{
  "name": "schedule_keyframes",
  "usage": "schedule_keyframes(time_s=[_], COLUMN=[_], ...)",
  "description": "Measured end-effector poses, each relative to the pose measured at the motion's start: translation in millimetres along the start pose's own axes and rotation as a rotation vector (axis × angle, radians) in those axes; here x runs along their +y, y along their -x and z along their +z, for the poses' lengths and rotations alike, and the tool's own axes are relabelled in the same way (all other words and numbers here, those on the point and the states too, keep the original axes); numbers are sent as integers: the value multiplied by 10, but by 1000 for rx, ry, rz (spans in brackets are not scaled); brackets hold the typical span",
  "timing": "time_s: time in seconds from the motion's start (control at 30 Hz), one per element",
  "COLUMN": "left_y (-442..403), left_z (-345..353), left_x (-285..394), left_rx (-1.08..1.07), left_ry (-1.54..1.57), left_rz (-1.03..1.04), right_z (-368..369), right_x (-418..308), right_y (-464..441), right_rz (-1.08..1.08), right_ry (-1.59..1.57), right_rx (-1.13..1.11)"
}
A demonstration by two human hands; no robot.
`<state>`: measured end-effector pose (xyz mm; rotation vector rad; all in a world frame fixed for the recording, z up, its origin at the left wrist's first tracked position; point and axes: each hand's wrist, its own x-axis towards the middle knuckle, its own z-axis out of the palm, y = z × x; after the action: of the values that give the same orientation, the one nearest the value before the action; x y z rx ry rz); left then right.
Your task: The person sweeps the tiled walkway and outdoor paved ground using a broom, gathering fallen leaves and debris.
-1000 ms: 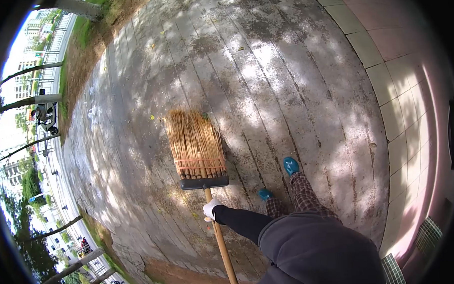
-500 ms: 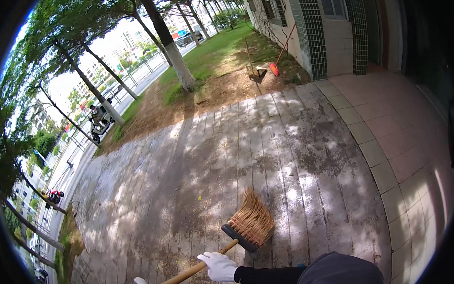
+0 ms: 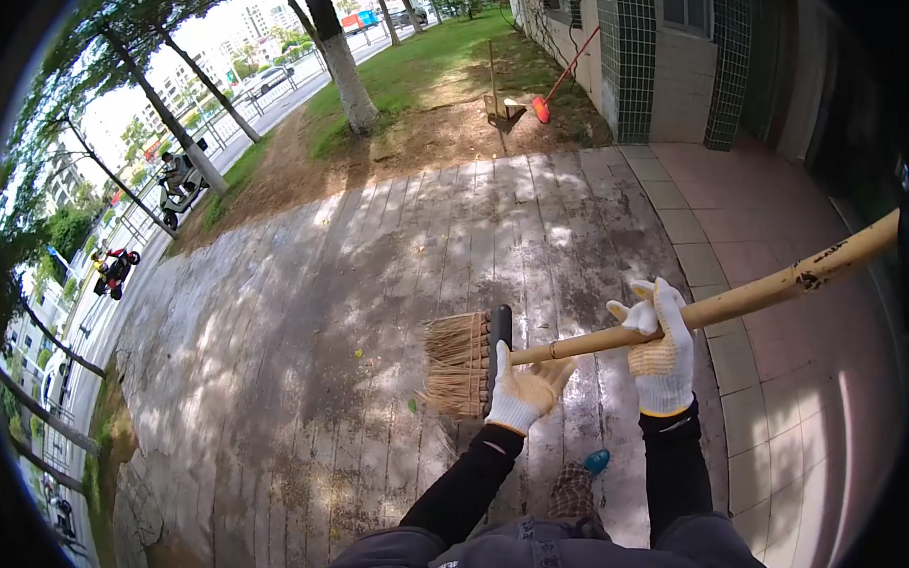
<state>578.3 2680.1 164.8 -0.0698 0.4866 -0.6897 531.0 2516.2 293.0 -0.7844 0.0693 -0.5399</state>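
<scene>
A broom with straw-coloured bristles (image 3: 457, 366) and a dark head bar (image 3: 501, 344) is held crosswise in front of me, its head to the left. Its bamboo handle (image 3: 765, 295) slants up to the right, past the edge of the view. My left hand (image 3: 526, 390), in a white glove with a yellowish palm, holds the broom loosely beside the head, thumb up against the bar and fingers stretched under the handle. Farther along, my right hand (image 3: 662, 349), gloved alike, is closed around the handle, thumb and fingers on either side.
Wet-looking paving (image 3: 306, 319) with scattered debris stretches ahead. A red broom (image 3: 541, 108) and a long-handled dustpan (image 3: 498, 107) stand by the building wall. A white-based tree trunk (image 3: 353, 97) rises from the grass; a person sits on a scooter (image 3: 179, 188) at left.
The broom has swung round: its handle, formerly toward the lower left, now points up right, and its bristles face left. Both hands have moved up and right, the left now near the head.
</scene>
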Motion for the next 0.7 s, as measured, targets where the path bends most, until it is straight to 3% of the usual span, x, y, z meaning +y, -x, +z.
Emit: schedule_keyframes(time_s=[0.03,0.1,0.17,0.23,0.3,0.4,0.43,0.57,0.6,0.63,0.67,0.7], left_y=[-374,-1168,-1463,-1743,-1924,-2174,-2302,-2902,-3105,-3309,-3470,-3628], left_z=[-3,-433,-863,-1292,-1369,-1431,-1420,-1088,-1026,-963,-810,-654], left_x=[-110,-315,-675,-946,-1229,-1621,-1753,-2596,-2829,-3062,-3331,-3599], left_rx=[230,534,681,856,1015,1021,1040,909,838,765,662,556], left_ry=[50,13,-127,-181,-282,-471,-374,-502,-500,-499,-454,-413], left_rz=[50,48,-17,-79,-108,-206,-228,-386,-439,-489,-551,-612], right_z=[-375,-1088,-1923,-2963,-3475,-3802,-3879,-3668,-3453,-3198,-2922,-2560], right_x=[-267,-924,-1819,-3051,-4076,-4889,-5067,-5345,-5324,-5191,-5056,-4904], right_y=[27,32,124,493,1027,1866,2262,3538,3735,3775,3751,3577], right_rz=[-13,-210,-377,-507,-622,-633,-647,-744,-804,-903,-852,-610], right_ry=[-38,165,277,87,180,116,107,177,272,603,1313,2124], right_rx=[-76,153,355,301,723,820,804,772,863,1046,1398,1670])
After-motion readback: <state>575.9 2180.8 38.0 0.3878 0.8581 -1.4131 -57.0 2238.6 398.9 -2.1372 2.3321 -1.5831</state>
